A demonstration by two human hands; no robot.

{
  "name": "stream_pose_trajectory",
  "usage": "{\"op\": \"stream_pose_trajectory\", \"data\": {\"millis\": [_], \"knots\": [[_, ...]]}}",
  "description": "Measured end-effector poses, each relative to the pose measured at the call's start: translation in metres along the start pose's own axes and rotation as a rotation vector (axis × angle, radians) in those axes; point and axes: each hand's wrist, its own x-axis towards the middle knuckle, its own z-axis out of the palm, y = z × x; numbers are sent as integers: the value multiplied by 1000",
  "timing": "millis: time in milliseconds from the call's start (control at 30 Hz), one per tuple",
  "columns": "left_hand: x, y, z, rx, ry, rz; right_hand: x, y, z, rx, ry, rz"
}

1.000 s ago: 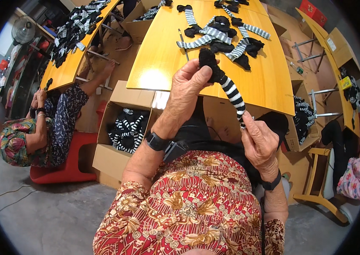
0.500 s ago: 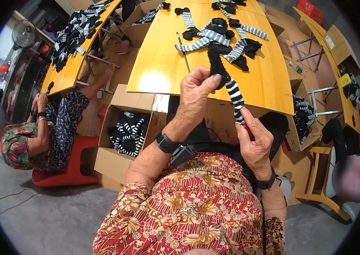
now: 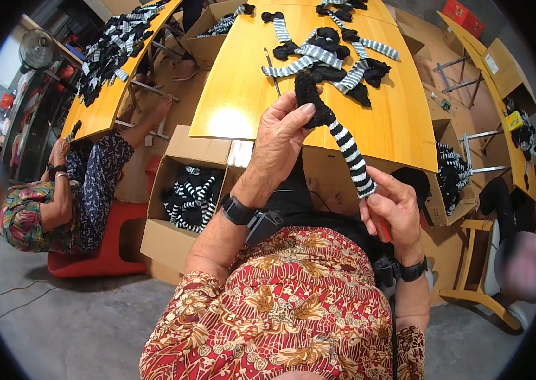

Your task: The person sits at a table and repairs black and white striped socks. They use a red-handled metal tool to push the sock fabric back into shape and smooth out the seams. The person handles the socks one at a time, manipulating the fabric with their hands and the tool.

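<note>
A striped sock (image 3: 349, 152) with a fuzzy black foot and a black-and-white leg is stretched between my hands, over the table's near edge. My left hand (image 3: 282, 130) pinches the black foot between thumb and fingers. At the striped end, my right hand (image 3: 391, 206) has its fingertips closed around the cuff. Part of a red object (image 3: 381, 228) shows under the right hand's fingers; its kind I cannot make out. Just beyond lies a loose pile of grey-and-white striped socks (image 3: 322, 54) with black feet.
A thin dark rod (image 3: 272, 71) lies on the yellow table (image 3: 230, 95). Open cardboard boxes of striped socks stand at left (image 3: 170, 244) and right (image 3: 448, 212). One person (image 3: 46, 202) sits on a red chair (image 3: 106, 250) at left; another (image 3: 524, 263) is at right.
The sock and my left hand have shifted a little left. My right hand has moved slightly right and down and turned, and a red object now shows under its fingers.
</note>
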Motion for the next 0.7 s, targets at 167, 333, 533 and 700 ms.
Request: {"op": "stream_pose_trajectory", "data": {"millis": [167,333,533,700], "knots": [[3,-9,-2,112,24,16,5,-1,5,108,81,58],[-1,-23,1,133,15,10,13,14,23,-751,298,-459],[-8,-14,7,127,39,-2,19,15,19,-1210,291,-697],[-1,-4,-6,47,55,-37,12,0,18,-737,122,-373]]}}
